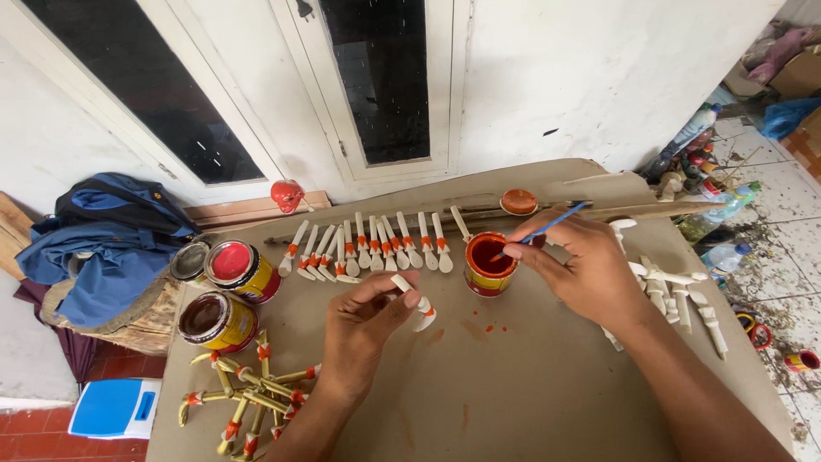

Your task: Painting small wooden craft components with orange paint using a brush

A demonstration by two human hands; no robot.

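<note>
A person's left hand (pixel 369 329), at lower centre of the frame, pinches a small pale wooden piece (pixel 415 313) with an orange band between thumb and fingers, its grip closed on it just above the tabletop (pixel 530 385). To the right, the right hand (pixel 590 269) closes its grip on a thin blue-handled brush (pixel 540 230), whose tip dips into an open tin of orange paint (pixel 489 263) at centre frame. Behind the tin, a row of pale pieces with orange bands (pixel 368 248) lies across the brown tabletop, and an orange-stained lid (pixel 518 202) rests near the wall. Unpainted pale pieces (pixel 680 295) sit at right, beside the right wrist. At left stand three more paint tins (pixel 224 291), with a heap of yellowish banded pieces (pixel 248 398) below them. A blue garment (pixel 107 244) lies bundled at far left.
</note>
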